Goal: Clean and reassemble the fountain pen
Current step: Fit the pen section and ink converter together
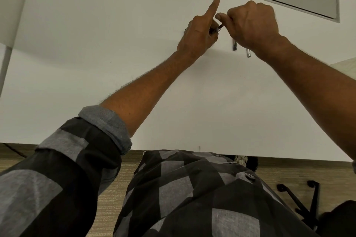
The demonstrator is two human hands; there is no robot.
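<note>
Both hands met upper centre of frame, over the white desk (pixel 96 44). Left hand (pixel 198 34) pinched a dark pen section (pixel 218 28), index finger sticking straight up and off the part. Right hand (pixel 252 25) was curled, fingertips on the section's right end; what it held there, can't tell. Section's long axis ran lower-left to upper-right, from left grip into right. Two loose pen pieces (pixel 234 45) lay on the desk just below the right hand, nearer to it than the left
</note>
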